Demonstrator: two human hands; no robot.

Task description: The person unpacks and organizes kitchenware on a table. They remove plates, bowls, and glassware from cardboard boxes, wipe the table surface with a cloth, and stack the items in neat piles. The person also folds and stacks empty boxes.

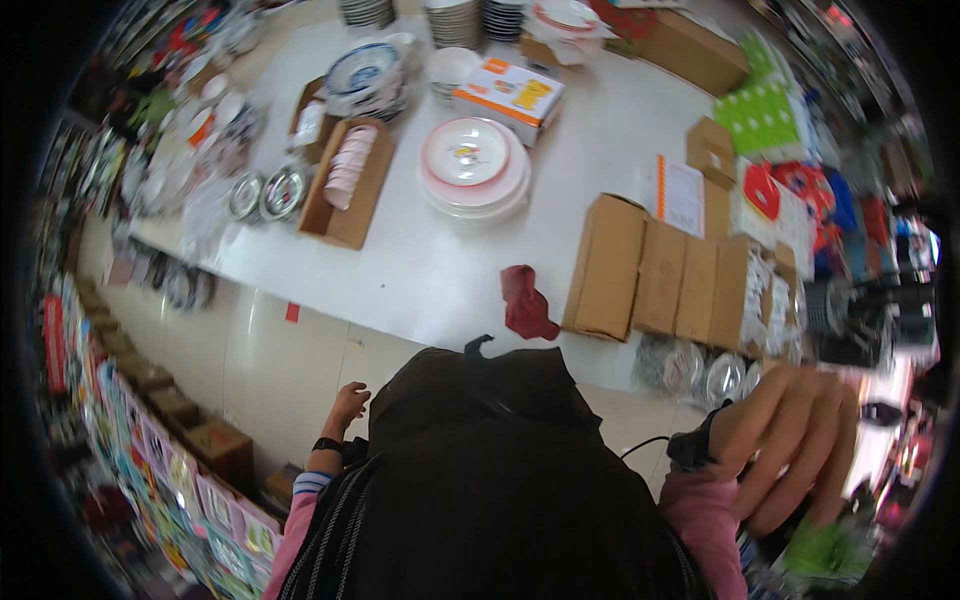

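My left hand (pixel 351 402) hangs beside my body over the tiled floor, fingers loosely curled and holding nothing. My right hand (pixel 787 442) is raised at the right, blurred, its fingers bent downward; whether something lies under them I cannot tell. A dark red cloth (pixel 528 304) lies crumpled at the near edge of the white table (pixel 442 285). Behind it stands a stack of white plates and bowls, a pink-rimmed bowl (pixel 466 151) on top. A long cardboard box (pixel 607 266) sits right of the cloth, and an open carton (pixel 346 214) of pink cups stands at the left.
Farther back are a white and orange box (pixel 510 94), blue-patterned bowls (pixel 361 69) and stacked dishes (pixel 454 26). Green packs (pixel 757 120) lie at the right. Plastic-wrapped dishes (pixel 682 365) sit near the table's right front edge. Shelved goods and cardboard boxes (pixel 219 442) line the lower left.
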